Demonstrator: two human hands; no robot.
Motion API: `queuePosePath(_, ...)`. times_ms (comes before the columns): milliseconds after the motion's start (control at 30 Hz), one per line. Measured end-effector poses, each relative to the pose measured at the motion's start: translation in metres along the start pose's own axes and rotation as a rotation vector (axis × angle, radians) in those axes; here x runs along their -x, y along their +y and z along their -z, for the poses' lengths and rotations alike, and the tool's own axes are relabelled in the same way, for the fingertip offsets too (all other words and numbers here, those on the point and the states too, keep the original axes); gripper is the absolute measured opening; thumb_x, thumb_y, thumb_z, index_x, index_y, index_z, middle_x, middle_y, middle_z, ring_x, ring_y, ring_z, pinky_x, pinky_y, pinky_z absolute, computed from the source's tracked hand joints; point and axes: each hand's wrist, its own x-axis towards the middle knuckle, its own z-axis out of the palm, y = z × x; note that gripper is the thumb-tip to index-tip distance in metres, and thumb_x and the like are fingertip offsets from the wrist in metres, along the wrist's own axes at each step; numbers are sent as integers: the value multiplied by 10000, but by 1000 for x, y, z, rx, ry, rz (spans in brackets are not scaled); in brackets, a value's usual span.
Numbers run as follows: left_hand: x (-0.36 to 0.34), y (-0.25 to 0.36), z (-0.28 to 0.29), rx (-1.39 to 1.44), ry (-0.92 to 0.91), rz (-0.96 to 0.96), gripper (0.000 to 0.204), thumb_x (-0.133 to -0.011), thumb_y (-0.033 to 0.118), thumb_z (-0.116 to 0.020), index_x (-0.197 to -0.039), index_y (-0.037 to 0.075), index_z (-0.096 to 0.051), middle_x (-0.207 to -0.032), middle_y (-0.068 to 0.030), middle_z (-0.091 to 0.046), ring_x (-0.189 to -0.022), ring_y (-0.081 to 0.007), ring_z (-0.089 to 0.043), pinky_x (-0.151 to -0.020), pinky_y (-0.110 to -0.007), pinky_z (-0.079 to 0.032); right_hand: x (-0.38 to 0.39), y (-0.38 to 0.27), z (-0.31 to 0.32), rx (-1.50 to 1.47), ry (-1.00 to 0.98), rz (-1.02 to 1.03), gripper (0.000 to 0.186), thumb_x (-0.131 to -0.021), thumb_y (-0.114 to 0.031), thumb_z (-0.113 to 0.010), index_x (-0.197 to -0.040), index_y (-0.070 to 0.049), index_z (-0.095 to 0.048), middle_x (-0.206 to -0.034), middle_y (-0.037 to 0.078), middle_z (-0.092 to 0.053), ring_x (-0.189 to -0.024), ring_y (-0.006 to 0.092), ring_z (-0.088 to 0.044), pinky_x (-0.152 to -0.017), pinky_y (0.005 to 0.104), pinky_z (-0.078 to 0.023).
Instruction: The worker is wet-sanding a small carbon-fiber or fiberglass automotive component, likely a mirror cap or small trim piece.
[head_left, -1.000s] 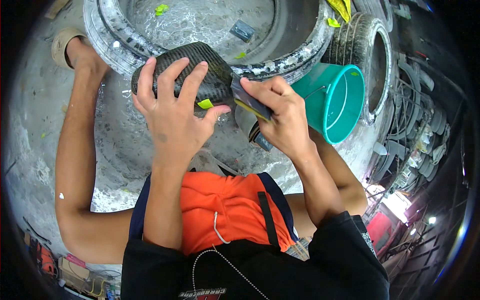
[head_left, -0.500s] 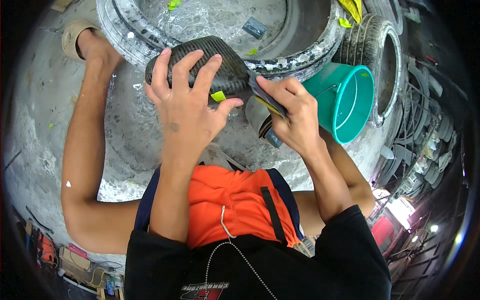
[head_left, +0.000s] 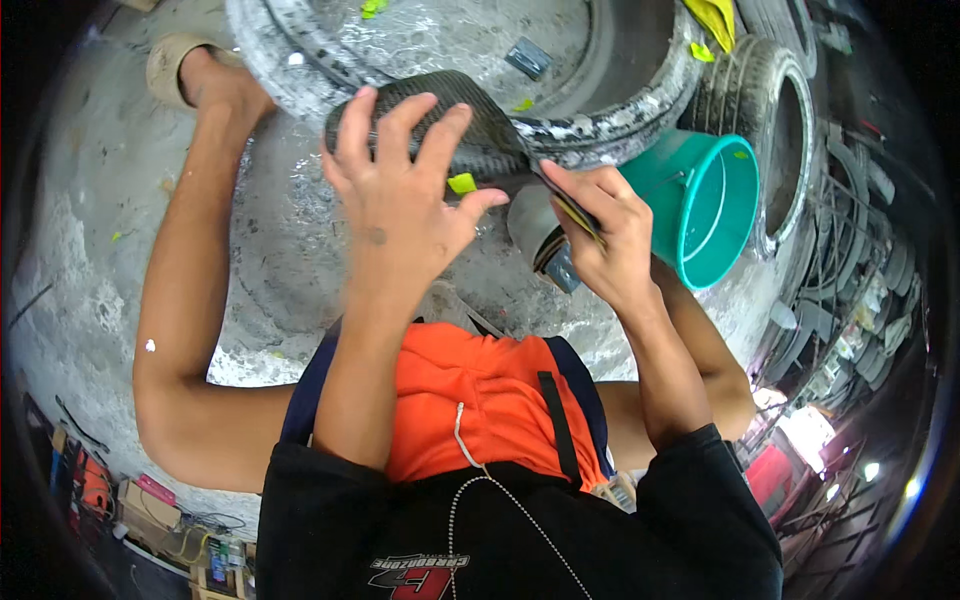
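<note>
A dark, glossy part with a carbon-fibre weave [head_left: 484, 128] leans on the near rim of a whitish, worn tyre [head_left: 585, 135]. My left hand [head_left: 405, 195] lies over it, fingers spread on its surface and thumb stuck out clear of it. At the part's right end, my right hand [head_left: 612, 225] is closed around a folded sheet of sandpaper [head_left: 575, 208], dark on one face with a yellowish edge. The sheet's tip reaches the part's edge, though whether they touch is hard to see. A bright yellow-green scrap [head_left: 462, 184] shows beside my left thumb.
Right of my right hand stands a teal bucket [head_left: 690, 200], with another tyre [head_left: 770, 140] behind it. A pale round container [head_left: 535, 225] sits below the part. Inside the large tyre lies a dark block [head_left: 528, 58]. A yellow cloth [head_left: 712, 20] hangs at the far right.
The whole view has shifted, so most things appear farther right. The sandpaper now shows more edge-on, its dark face narrower. Both hands keep nearly the same places around the part.
</note>
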Motion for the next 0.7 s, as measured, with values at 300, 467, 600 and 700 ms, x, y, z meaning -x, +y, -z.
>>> queuePosePath(300, 5, 2, -6, 37, -5, 14, 701, -606, 526, -875, -1219, 240, -690, -1349, 0, -526, -1374, -381, -337, -1071, -591, -324, 6, -1, 5, -5, -24, -137, 329, -837, 36, -706, -1154, -42, -744, -820, 122, -636, -708, 250, -620, -685, 315, -494)
queuePosePath(467, 2, 3, -7, 66, 34, 19, 723, -570, 464, -907, -1226, 255, -687, -1355, 4, -519, -1386, -378, -334, -1061, -623, -314, -15, 1, -2, 57, 26, -57, 312, -843, 32, -704, -1143, -40, -747, -801, 127, -632, -703, 238, -612, -669, 325, -479)
queuePosePath(600, 4, 2, -9, 77, -10, 15, 728, -558, 454, -914, -1218, 251, -684, -1342, 3, -527, -1384, -376, -332, -1083, -617, -305, 3, -2, 2, 49, -5, -42, 355, -823, 54, -708, -1161, -48, -746, -808, 114, -628, -713, 227, -610, -686, 325, -486)
queuePosePath(700, -2, 6, -9, 107, 7, 27, 733, -552, 439, -919, -1220, 251, -682, -1340, 5, -530, -1379, -374, -338, -1089, -616, -303, -13, 0, 2, 67, 5, -45, 387, -794, 87, -698, -1157, -39, -742, -820, 125, -628, -728, 258, -617, -712, 328, -500)
